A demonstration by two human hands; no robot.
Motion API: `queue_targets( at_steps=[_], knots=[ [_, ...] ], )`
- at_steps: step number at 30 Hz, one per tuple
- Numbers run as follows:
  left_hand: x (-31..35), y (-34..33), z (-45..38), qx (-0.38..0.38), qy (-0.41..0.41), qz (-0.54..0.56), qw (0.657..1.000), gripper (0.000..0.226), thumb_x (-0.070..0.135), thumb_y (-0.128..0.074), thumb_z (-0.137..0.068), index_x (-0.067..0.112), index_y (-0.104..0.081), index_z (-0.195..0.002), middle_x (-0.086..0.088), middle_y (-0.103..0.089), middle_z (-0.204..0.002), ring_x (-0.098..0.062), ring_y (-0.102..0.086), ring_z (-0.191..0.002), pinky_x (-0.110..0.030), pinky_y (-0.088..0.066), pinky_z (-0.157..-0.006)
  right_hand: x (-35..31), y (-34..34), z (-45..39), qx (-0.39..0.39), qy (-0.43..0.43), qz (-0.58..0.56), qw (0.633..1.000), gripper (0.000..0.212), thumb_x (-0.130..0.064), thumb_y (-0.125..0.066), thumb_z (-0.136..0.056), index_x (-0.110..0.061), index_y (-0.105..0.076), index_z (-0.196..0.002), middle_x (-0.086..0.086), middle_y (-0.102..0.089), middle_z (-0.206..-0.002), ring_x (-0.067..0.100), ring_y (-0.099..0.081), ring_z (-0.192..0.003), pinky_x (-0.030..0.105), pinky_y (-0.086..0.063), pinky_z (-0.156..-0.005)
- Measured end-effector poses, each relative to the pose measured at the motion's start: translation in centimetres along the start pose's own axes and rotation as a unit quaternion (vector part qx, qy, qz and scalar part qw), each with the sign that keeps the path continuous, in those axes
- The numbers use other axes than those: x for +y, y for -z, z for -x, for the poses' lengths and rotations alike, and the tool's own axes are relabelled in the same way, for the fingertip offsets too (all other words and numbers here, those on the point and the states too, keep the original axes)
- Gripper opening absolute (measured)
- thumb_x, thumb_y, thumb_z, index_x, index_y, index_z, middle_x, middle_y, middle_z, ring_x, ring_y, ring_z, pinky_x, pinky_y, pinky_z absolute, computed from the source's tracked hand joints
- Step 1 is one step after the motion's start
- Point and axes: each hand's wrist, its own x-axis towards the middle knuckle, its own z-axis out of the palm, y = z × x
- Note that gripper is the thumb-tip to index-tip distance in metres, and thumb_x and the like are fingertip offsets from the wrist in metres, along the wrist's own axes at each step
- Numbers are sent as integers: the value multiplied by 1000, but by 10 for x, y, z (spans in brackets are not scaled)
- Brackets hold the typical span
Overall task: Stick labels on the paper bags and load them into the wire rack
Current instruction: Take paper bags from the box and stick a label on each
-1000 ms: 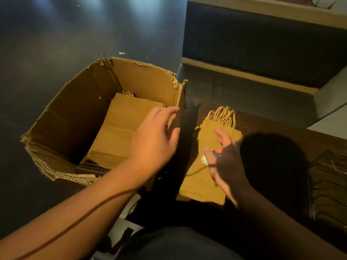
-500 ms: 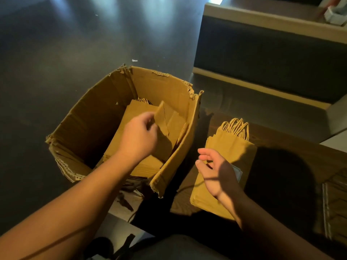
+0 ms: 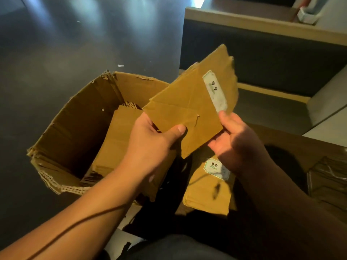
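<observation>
A flat brown paper bag [image 3: 187, 107] is held up in the air above the box and the table. My left hand [image 3: 150, 145] grips its lower left corner, thumb on the front. A white "9.9" label [image 3: 215, 91] lies along the bag's right side. My right hand [image 3: 238, 141] pinches the label's lower end against the bag, with the thumb on top and the fingers behind. Below it, a stack of bags [image 3: 204, 196] lies on the wooden table, and the top bag carries its own 9.9 label [image 3: 216, 168]. The wire rack [image 3: 330, 177] shows at the right edge.
A torn cardboard box [image 3: 75, 128] stands open on the dark floor to the left, holding a pile of unlabelled bags [image 3: 120, 139]. A dark bench with a wooden rim [image 3: 262, 53] runs behind the table. My lap fills the bottom of the view.
My left hand has lifted a bag out of the box and swung it up to the right. My right hand has risen from the table stack to meet it with the label.
</observation>
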Motion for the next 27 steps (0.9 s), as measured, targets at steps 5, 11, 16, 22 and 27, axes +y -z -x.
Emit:
queue_targets(
  at_steps=[5,11,16,22,27],
  knots=[
    [4,-18,2,-55,-86,-80,992,36,15,-78,-76,25,-66,-109,15,-74,-103,0,-69,-100,-18,-53,-86,-21,21,2,122,59,45,990,18,-14,-52,-99,-19,-56,-116,7,-72,-103,14,-73,-79,30,-58,-57],
    [-24,-31,-1,-43,-151,-103,982,22,6,-72,-88,2,-64,-108,-7,-71,-100,-19,-68,-94,-33,-56,-79,-28,70,-1,214,89,31,972,36,-13,-46,-102,-29,-56,-133,3,-69,-121,18,-70,-94,33,-58,-64],
    [-61,-48,-1,-29,-276,-214,937,29,-8,-64,-73,14,-46,-67,-6,-54,-85,-22,-53,-82,-30,-43,-69,-33,116,12,269,40,-53,961,38,-22,-42,-102,-25,-55,-138,10,-68,-125,32,-69,-105,49,-59,-64],
    [-125,-57,13,-145,-313,-361,867,23,4,-48,-70,22,-53,-83,5,-51,-111,-18,-49,-106,-29,-41,-91,-36,151,30,372,29,-19,927,45,-29,-42,-99,-14,-53,-140,6,-63,-103,22,-63,-77,31,-54,-47],
    [-175,-67,22,-318,-193,-540,755,25,23,-67,-87,32,-55,-107,5,-43,-143,-27,-25,-147,-55,-25,-116,-26,151,41,373,20,60,926,35,-25,-45,-98,-11,-55,-129,11,-64,-118,30,-63,-103,46,-56,-74]
  ],
)
